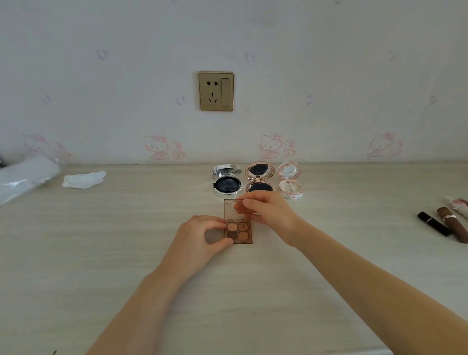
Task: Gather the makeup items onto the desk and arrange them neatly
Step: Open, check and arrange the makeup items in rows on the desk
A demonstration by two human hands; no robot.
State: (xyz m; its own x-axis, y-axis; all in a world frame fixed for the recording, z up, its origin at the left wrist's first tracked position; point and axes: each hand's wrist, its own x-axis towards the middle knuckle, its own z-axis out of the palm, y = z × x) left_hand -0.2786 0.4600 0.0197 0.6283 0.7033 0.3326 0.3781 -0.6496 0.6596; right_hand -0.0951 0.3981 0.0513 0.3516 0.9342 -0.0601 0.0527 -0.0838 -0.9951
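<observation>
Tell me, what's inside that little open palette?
The palette shows four brown and peach pans. The left hand covers its left edge, and the right hand hides part of the clear lid.

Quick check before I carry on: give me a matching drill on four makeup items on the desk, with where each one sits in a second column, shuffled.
Items:
1. silver compact
2. rose-gold compact
3. eyeshadow palette
4. black lipstick

Places:
A. far right of the desk, beside a brown tube
B. between both hands, the left hand holding its base, the right hand pinching its clear lid
C. middle of the open row by the wall
D. left end of that row

Pairs: 1-D, 2-C, 3-B, 4-A
</observation>
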